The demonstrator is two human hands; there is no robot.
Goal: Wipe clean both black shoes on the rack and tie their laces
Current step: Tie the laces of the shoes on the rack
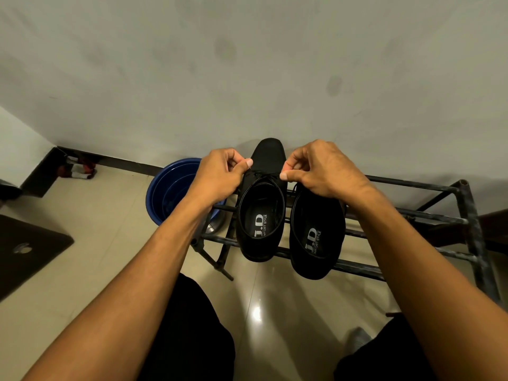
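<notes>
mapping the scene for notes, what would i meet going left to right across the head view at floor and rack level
dark flat object → blue bucket → first black shoe → second black shoe → rack's right end

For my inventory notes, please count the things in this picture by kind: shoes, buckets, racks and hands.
Black shoes: 2
Blue bucket: 1
Metal rack: 1
Hands, pinching laces: 2
Total: 6
</notes>
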